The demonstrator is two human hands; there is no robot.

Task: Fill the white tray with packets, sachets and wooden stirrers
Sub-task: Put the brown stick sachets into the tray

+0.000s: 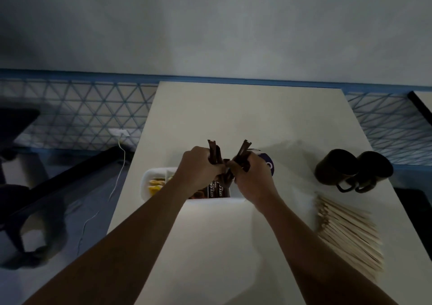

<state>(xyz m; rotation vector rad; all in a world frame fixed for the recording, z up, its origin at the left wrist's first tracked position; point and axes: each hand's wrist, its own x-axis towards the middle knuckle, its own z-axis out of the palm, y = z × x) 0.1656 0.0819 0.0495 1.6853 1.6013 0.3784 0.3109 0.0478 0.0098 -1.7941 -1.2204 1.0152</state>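
A white table (233, 117) stands against a plain grey wall (210, 23), with blue triangle-patterned flooring (81, 108) on either side, a dark chair (35, 199) at the left and a thin white cable (117, 176) trailing down beside it. The white tray (146, 183) sits mid-table, mostly hidden under the hands; yellow packets (155, 185) lie in its left compartment and dark brown stick sachets (216, 190) stand in the middle one. Above it, the left hand (198, 169) grips a small bunch of brown sachets (214, 151), and the right hand (252, 180) grips another bunch (243, 151), fingers curled round them. Wooden stirrers (348, 234) lie piled at the right, near two dark mugs (350, 169).
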